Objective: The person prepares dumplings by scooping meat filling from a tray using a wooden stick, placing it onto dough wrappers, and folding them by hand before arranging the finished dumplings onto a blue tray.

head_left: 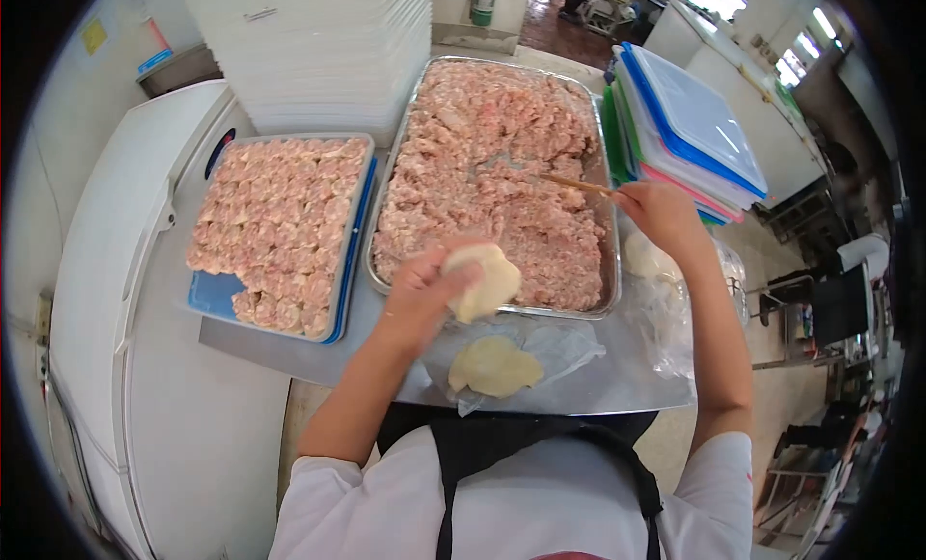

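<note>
My left hand is closed on a round, pale dumpling wrapper, held up over the near edge of the metal tray. In my right hand is a thin wooden stick, its far end at the ground meat in the large metal tray. More wrappers lie on a clear plastic bag in front of me. To the left, a blue tray carries rows of filled dumplings, with part of its blue bottom showing at the near left corner.
Tall stacked white trays stand behind the dumplings. Stacked coloured lids or trays sit at the right, above a plastic bag with pale contents. A white chest freezer is on the left. The metal table ends close to my apron.
</note>
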### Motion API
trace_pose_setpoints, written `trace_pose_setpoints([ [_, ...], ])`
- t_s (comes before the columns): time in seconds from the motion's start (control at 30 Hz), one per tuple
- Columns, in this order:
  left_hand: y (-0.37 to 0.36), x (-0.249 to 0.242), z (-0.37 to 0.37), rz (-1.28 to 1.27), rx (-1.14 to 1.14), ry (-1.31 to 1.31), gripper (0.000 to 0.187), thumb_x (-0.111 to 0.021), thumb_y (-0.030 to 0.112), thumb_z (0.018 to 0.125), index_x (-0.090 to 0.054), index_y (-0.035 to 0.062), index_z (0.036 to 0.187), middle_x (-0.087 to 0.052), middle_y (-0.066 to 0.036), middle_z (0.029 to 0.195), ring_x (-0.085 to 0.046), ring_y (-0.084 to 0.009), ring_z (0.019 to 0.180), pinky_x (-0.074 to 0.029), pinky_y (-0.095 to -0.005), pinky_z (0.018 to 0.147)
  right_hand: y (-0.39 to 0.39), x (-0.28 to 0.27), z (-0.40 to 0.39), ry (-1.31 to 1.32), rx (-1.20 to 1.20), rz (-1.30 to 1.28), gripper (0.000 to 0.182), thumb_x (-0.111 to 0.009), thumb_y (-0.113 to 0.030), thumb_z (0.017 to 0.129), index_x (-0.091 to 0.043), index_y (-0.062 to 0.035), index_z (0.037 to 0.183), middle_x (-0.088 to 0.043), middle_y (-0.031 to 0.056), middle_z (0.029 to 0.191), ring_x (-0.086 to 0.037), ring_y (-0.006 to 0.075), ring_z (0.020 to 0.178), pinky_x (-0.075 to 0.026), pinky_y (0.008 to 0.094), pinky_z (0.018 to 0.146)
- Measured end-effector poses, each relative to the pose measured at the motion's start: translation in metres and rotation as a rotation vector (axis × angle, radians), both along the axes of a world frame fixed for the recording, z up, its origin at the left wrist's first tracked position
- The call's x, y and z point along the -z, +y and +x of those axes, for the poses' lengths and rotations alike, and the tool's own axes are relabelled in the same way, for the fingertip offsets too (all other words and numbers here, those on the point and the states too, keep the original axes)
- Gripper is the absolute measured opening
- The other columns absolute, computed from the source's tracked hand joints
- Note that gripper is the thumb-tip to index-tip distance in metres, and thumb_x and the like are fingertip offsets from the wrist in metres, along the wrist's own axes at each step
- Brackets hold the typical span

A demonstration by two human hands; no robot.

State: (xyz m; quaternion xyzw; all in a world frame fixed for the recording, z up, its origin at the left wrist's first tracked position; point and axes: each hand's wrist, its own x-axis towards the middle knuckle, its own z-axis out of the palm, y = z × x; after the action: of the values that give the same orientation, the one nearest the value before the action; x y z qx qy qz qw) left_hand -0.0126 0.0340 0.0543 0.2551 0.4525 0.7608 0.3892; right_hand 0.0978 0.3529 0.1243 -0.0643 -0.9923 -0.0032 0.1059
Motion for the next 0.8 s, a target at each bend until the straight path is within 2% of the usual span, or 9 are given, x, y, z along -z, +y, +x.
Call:
trace_pose_setpoints([
  [0.03,0.001,-0.006,-0.009,0.070,-0.022,-0.061,0.030,-0.058,0.016,0.097,-0.057,0.0012,0.124,-0.064,-0.010,0.116,-0.064,-0.0167,0.104,-0.052,-0.0302,0.089,-0.004,-0.002,-0.005,-0.094,0.112,0.062,0.025,-0.059,-0.027,0.092,-0.069,-0.0040,0.089,-0.066,0.0184,0.081,-0.065,0.0375,0.075,-0.050,0.0465,0.064],
  [0.13,0.010,-0.007,-0.034,0.146,-0.111,-0.103,0.034,-0.054,0.020,0.100,-0.057,-0.0019,0.126,-0.064,-0.011,0.120,-0.063,-0.0170,0.107,-0.052,-0.0309,0.090,-0.030,0.029,-0.003,-0.232,0.063,0.200,0.027,-0.058,-0.029,0.091,-0.064,-0.0066,0.077,-0.065,0.0135,0.071,-0.065,0.0348,0.068,-0.050,0.0455,0.061],
  [0.33,0.019,-0.022,-0.050,0.221,-0.140,0.017,0.035,-0.053,0.021,0.100,-0.058,-0.0030,0.126,-0.063,-0.011,0.124,-0.061,-0.0168,0.110,-0.050,-0.0289,0.092,-0.072,0.027,0.033,-0.049,-0.034,0.272,0.022,-0.063,-0.027,0.087,-0.060,-0.0099,0.074,-0.062,0.0072,0.069,-0.066,0.0265,0.062,-0.050,0.0400,0.050],
  [0.4,0.020,-0.022,-0.052,-0.111,-0.176,0.348,0.035,-0.052,0.020,0.101,-0.058,-0.0025,0.127,-0.062,-0.011,0.125,-0.062,-0.0162,0.108,-0.050,-0.0278,0.091,-0.057,0.007,0.024,-0.040,-0.037,0.312,0.022,-0.063,-0.027,0.087,-0.059,-0.0097,0.074,-0.062,0.0069,0.070,-0.066,0.0262,0.063,-0.050,0.0393,0.051],
  [0.53,0.031,-0.006,-0.055,-0.177,-0.194,0.300,0.039,-0.049,0.020,0.101,-0.053,-0.0066,0.129,-0.061,-0.017,0.126,-0.061,-0.0259,0.114,-0.050,-0.0364,0.099,-0.067,-0.008,0.013,0.018,-0.062,0.344,0.023,-0.062,-0.026,0.090,-0.059,-0.0100,0.074,-0.059,0.0061,0.069,-0.066,0.0256,0.068,-0.051,0.0392,0.055],
  [0.57,0.034,-0.002,-0.054,-0.022,-0.191,0.075,0.039,-0.049,0.020,0.101,-0.052,-0.0073,0.130,-0.061,-0.018,0.126,-0.062,-0.0268,0.114,-0.051,-0.0382,0.098,-0.073,-0.008,0.012,0.019,-0.063,0.347,0.023,-0.062,-0.026,0.090,-0.059,-0.0100,0.074,-0.059,0.0061,0.069,-0.066,0.0256,0.068,-0.051,0.0392,0.055],
  [0.67,0.038,-0.011,-0.042,0.243,-0.097,-0.227,0.042,-0.049,0.020,0.101,-0.050,-0.0088,0.131,-0.060,-0.018,0.127,-0.062,-0.0272,0.113,-0.052,-0.0409,0.098,-0.082,-0.009,0.014,-0.048,0.011,0.178,0.021,-0.063,-0.028,0.091,-0.064,-0.0081,0.084,-0.063,0.0107,0.077,-0.065,0.0298,0.074,-0.050,0.0386,0.061],
  [0.77,0.047,-0.015,-0.016,0.332,0.033,-0.280,0.043,-0.050,0.020,0.101,-0.049,-0.0094,0.132,-0.058,-0.019,0.129,-0.063,-0.0282,0.112,-0.053,-0.0437,0.097,-0.071,-0.005,0.014,0.179,0.126,-0.170,0.023,-0.066,-0.026,0.092,-0.068,-0.0050,0.100,-0.066,0.0064,0.081,-0.066,0.0229,0.072,-0.050,0.0320,0.063],
  [0.8,0.051,-0.015,-0.005,0.319,0.065,-0.256,0.042,-0.050,0.020,0.101,-0.049,-0.0092,0.131,-0.058,-0.019,0.129,-0.062,-0.0297,0.112,-0.053,-0.0457,0.096,-0.076,0.010,0.013,0.266,0.052,-0.589,0.024,-0.066,-0.025,0.092,-0.068,-0.0038,0.102,-0.067,0.0045,0.082,-0.064,0.0172,0.072,-0.049,0.0312,0.063],
])
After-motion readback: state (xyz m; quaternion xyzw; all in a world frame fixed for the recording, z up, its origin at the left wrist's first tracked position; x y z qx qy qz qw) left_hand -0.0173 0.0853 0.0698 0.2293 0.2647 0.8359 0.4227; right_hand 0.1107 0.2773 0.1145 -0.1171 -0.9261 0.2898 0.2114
